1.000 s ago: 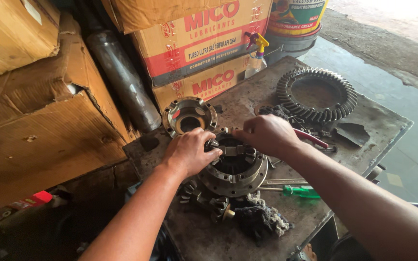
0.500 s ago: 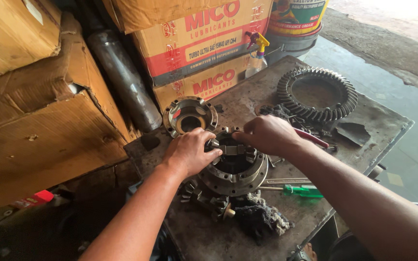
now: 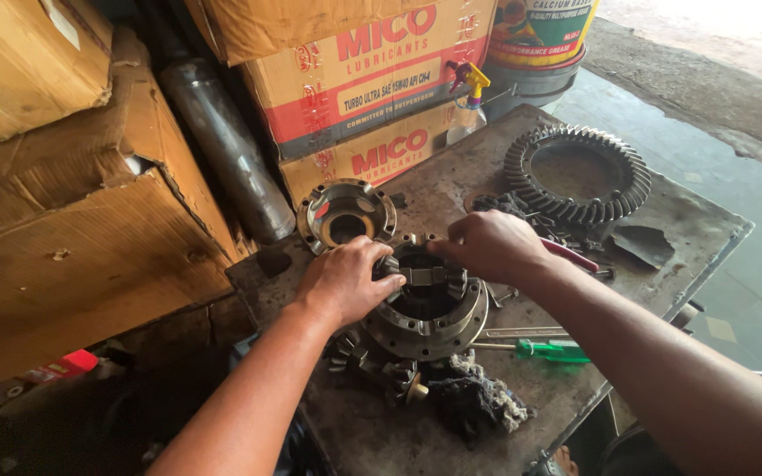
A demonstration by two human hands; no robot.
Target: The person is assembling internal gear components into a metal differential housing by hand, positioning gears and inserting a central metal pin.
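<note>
Near the middle of the frame, both hands rest on a round metal differential case [image 3: 425,308] that stands on the greasy metal desk [image 3: 681,264]. The left hand [image 3: 343,280] lies on the left rim of the case, its fingers [image 3: 379,260] curled together over the edge, touching the cross-shaped spider [image 3: 429,276] inside. The right hand [image 3: 487,247] comes from the right, its fingers bent down and closed on the upper part of the spider, though I cannot tell how firm the grip is. Just behind the case stands a second case half [image 3: 346,211], and in the upper right of the frame lies a big ring gear [image 3: 575,172]. A green-handled screwdriver [image 3: 550,350] and a dirty rag [image 3: 478,401] lie just beside the case in the lower part. In my judgement the oily surfaces are a risk: the fingers may slip, and the spider can drop askew and pinch a fingertip against the case, or small gears can roll off the desk edge
</note>
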